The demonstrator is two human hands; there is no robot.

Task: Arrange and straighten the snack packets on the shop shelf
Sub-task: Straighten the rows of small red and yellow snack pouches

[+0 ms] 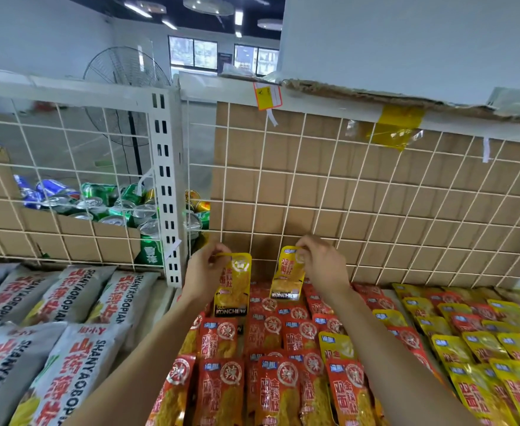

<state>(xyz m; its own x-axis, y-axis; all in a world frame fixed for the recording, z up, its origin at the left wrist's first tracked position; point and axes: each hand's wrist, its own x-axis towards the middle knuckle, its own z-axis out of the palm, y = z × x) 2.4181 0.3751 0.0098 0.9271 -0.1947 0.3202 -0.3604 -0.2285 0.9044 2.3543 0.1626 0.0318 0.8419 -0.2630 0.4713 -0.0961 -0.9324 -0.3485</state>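
Left hand [205, 272]: raised at the back of the shelf [165, 298], thumb and fingers pinching the top edge of a yellow packet [233, 287]. This packet hangs upright, its lower end just over the red packets [267, 382].
Right hand [324, 267]: level with the left and apart from it, pinching the top of a second yellow packet [287, 279]. This one is tilted, its lower end down at the rearmost red row.
Red packets: overlapping rows on the shelf, centre, beneath both forearms.
Yellow stock [482, 348]: rows to the right of the red, a few red ones mixed in.
Grey bags [37, 333]: large, lying flat in the bay to the left.
Wire grid [360, 192]: white, forms the shelf back, with cardboard [298, 167] standing behind it.
Slotted post [164, 179]: white, upright, divides the two bays.
Drink cans [111, 204]: heaped in a carton behind the left grid.
Pedestal fan [123, 84]: farther back, left.
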